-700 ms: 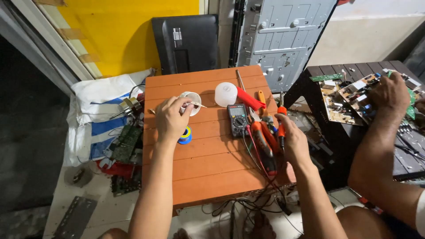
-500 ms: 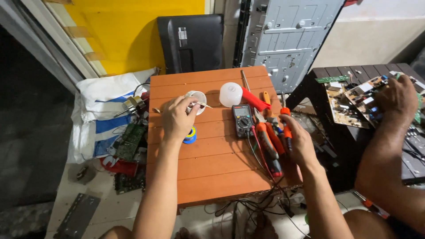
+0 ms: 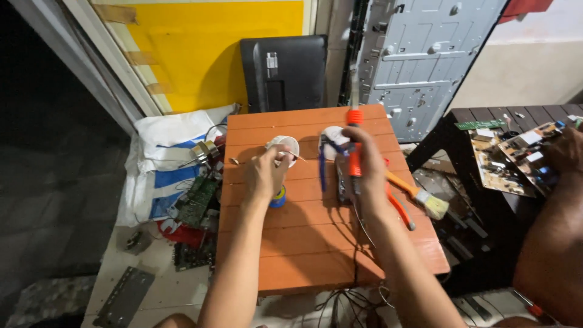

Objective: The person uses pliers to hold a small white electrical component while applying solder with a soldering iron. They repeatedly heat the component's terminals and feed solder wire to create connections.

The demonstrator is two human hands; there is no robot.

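The right hand [image 3: 363, 159] is clenched around an orange-handled soldering iron [image 3: 354, 143], held upright above the orange slatted table [image 3: 316, 255], its shaft rising out past the knuckles and the grip buried in the fist. The left hand [image 3: 266, 173] pinches something small (too small to make out) with curled fingers, just in front of a white round container [image 3: 285, 146]. A paintbrush [image 3: 419, 195] lies to the right, apart from both hands.
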